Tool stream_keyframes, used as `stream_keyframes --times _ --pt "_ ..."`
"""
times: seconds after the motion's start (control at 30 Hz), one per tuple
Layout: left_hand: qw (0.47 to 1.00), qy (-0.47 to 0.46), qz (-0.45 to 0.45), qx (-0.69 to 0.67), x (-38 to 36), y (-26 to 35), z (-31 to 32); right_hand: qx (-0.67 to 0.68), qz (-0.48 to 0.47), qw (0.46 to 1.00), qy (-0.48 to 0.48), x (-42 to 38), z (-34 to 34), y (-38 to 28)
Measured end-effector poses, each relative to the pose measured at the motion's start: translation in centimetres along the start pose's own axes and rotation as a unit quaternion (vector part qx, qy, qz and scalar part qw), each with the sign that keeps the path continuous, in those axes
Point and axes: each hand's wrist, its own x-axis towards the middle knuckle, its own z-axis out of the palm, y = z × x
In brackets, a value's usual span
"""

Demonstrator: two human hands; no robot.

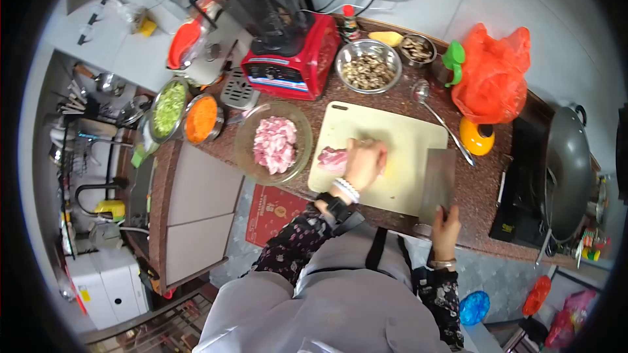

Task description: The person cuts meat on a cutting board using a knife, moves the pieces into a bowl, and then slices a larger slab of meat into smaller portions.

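On the cream cutting board (pixel 412 131) lies a piece of raw meat (pixel 331 159), at the board's left side. My left hand (pixel 365 162) is over the board just right of the meat, blurred, its fingers curled; whatever they may hold is hidden. My right hand (pixel 446 232) grips the handle of a cleaver (pixel 437 180), whose broad blade rests over the board's right edge. Left of the board, a glass bowl (pixel 243 150) holds cut pink meat (pixel 275 144).
Behind the board are a red blender (pixel 291 65), a bowl of chopped mushrooms (pixel 368 70) and a ladle (pixel 441 117). Bowls of green shreds (pixel 169 110) and orange shreds (pixel 201 119) stand left. A red bag (pixel 490 78), yellow-lidded container (pixel 476 137) and wok (pixel 568 170) are right.
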Motion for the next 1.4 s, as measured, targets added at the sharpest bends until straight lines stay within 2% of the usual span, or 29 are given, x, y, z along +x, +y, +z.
stream_keyframes --times 0.03,0.1,0.17,0.2,0.23,0.3,0.33,0.4,0.43,0.47,0.53,0.57,0.63,0.73,0.87,0.9,0.93,0.97,1.0,1.2,1.3,1.37,1.4 --pt "0.995 0.040 -0.030 -0.087 -0.1 0.1 -3.1 -0.004 0.011 1.000 -0.009 0.1 -0.3 0.0" --pt "0.978 0.202 0.022 0.056 -1.1 -0.7 -10.0 -0.010 0.009 1.000 -0.010 0.4 -0.7 -0.1" --pt "0.972 0.195 -0.041 0.124 -2.5 -4.6 -14.6 -0.011 -0.013 1.000 0.009 0.6 -0.8 0.3" --pt "0.970 0.135 -0.102 0.174 -3.8 -7.8 -15.6 -0.014 -0.039 0.999 0.011 0.8 -0.6 0.7" --pt "0.958 0.073 -0.162 0.223 -5.0 -10.2 -15.7 -0.035 -0.015 0.999 -0.013 0.7 -0.7 0.5" --pt "0.969 0.121 -0.118 0.180 -5.1 -9.7 -16.3 -0.070 0.031 0.996 -0.045 1.4 -0.4 -0.4" --pt "0.973 0.139 -0.096 0.155 -5.2 -9.3 -16.6 -0.075 0.007 0.996 -0.042 1.6 -0.1 -0.7" --pt "0.988 0.124 -0.043 0.078 -4.8 -6.7 -14.9 -0.094 -0.047 0.993 -0.050 2.0 0.4 -1.2" --pt "0.996 0.079 -0.026 0.035 -4.3 -4.9 -13.5 -0.122 -0.048 0.989 -0.069 2.2 0.6 -1.5" --pt "0.997 0.020 0.051 0.045 -3.9 -4.4 -11.9 -0.151 -0.049 0.984 -0.085 2.4 1.0 -1.8" --pt "0.987 -0.082 0.096 0.100 -3.8 -2.7 -7.9 -0.206 -0.051 0.971 -0.113 2.8 1.6 -2.1" --pt "0.970 -0.086 0.143 0.176 -3.7 -1.8 -6.3 -0.222 -0.043 0.967 -0.121 2.8 1.6 -2.5" --pt "0.955 -0.080 0.199 0.207 -3.1 -1.8 -3.0 -0.253 -0.021 0.958 -0.131 2.8 1.8 -3.8" --pt "0.966 -0.088 0.156 0.187 -1.7 -2.5 0.3 -0.263 -0.017 0.957 -0.125 2.4 2.0 -4.1" --pt "0.984 -0.104 0.105 0.099 -0.3 -2.1 1.3 -0.251 0.019 0.960 -0.123 1.3 2.0 -4.5" --pt "0.983 -0.097 0.117 0.102 -0.2 -1.0 1.5 -0.239 0.032 0.962 -0.124 1.2 1.9 -4.5" --pt "0.982 -0.090 0.129 0.104 -0.2 0.1 1.9 -0.256 -0.011 0.962 -0.100 1.0 2.2 -3.9" --pt "0.981 -0.085 0.140 0.106 -0.3 1.1 2.6 -0.259 -0.003 0.960 -0.103 0.9 2.1 -3.9" --pt "0.975 -0.122 0.127 0.134 -0.2 2.0 3.4 -0.263 0.004 0.959 -0.106 1.2 2.0 -4.2" --pt "0.995 -0.020 0.091 0.036 -1.6 4.1 3.4 -0.216 0.011 0.970 -0.108 0.5 1.0 -4.6" --pt "0.998 0.025 0.064 0.005 -1.8 3.9 4.2 -0.144 0.012 0.980 -0.135 -0.2 1.0 -4.7" --pt "0.999 0.029 0.022 -0.021 -1.5 3.7 6.0 -0.145 0.048 0.976 -0.158 0.0 1.6 -4.8" --pt "0.996 0.075 0.041 -0.016 -1.0 3.8 6.7 -0.146 0.066 0.973 -0.167 0.1 1.9 -4.9"
